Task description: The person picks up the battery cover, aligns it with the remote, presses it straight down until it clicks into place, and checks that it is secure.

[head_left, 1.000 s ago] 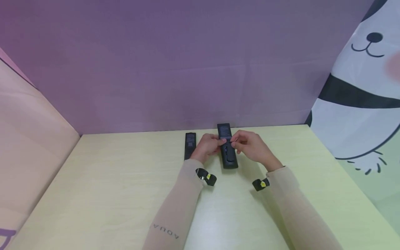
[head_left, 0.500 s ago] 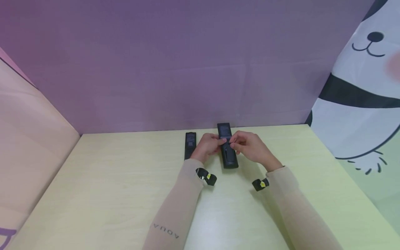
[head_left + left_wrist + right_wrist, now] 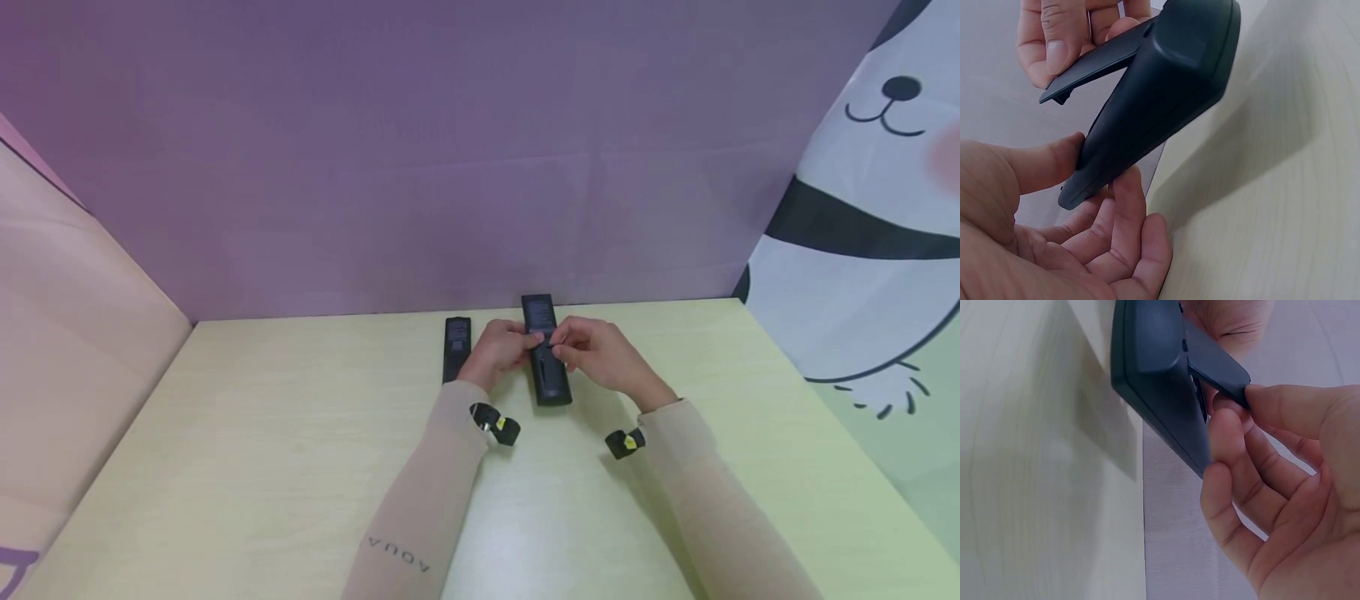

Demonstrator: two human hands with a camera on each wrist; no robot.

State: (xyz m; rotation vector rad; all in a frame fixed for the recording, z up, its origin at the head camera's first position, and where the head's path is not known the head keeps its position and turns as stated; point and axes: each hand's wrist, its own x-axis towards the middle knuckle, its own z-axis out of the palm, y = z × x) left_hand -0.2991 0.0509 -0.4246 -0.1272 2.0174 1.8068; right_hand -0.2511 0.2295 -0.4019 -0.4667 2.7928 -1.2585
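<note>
A black remote control is held back side up, raised off the table. My left hand grips its far part, with the thumb on the back and the fingers beneath. The remote's battery cover stands tilted up from the back, its near end meeting the remote and its far end lifted. My right hand pinches that lifted end between thumb and fingers, seen closely in the right wrist view, where the cover slants away from the remote. The inside of the battery compartment is mostly hidden.
A second black remote control lies back side up just left of my left hand, its lower part hidden by the hand. The pale wooden table ends at a purple backdrop close behind the remotes.
The cover's near end has come down flush with the remote, and the gap seen there earlier is gone. My right hand has shifted slightly left; my left hand keeps its grip.
</note>
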